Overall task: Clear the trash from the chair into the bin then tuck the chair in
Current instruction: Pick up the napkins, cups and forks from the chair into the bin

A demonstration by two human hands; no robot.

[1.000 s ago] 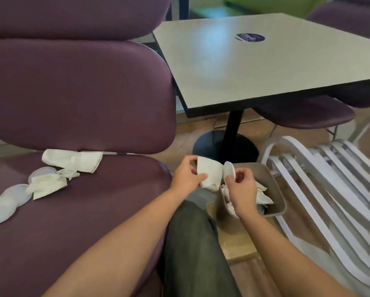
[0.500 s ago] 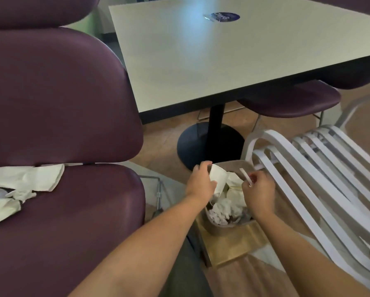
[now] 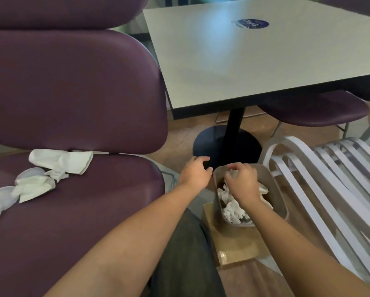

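The bin point(image 3: 276, 189) on the floor beside the chair point(image 3: 72, 211) already holds crumpled white paper, so part of the trash looks cleared. The right hand point(image 3: 242, 183) hangs over the bin's mouth, fingers loosely curled; whether they pinch anything I cannot tell. The left hand point(image 3: 196, 172) hovers just beside the rim, fingers loosely curled and empty. Napkins point(image 3: 61, 160) and round white lids point(image 3: 0, 202) lie on the seat, well apart from the bin. Those remain, then tucking the chair under the counter point(image 3: 254, 61).

Right hand point(image 3: 243, 183) over bin point(image 3: 275, 189) at 5 o'clock, left hand point(image 3: 194, 172) beside it, napkins point(image 3: 61, 160) on chair point(image 3: 72, 211) at 9 o'clock
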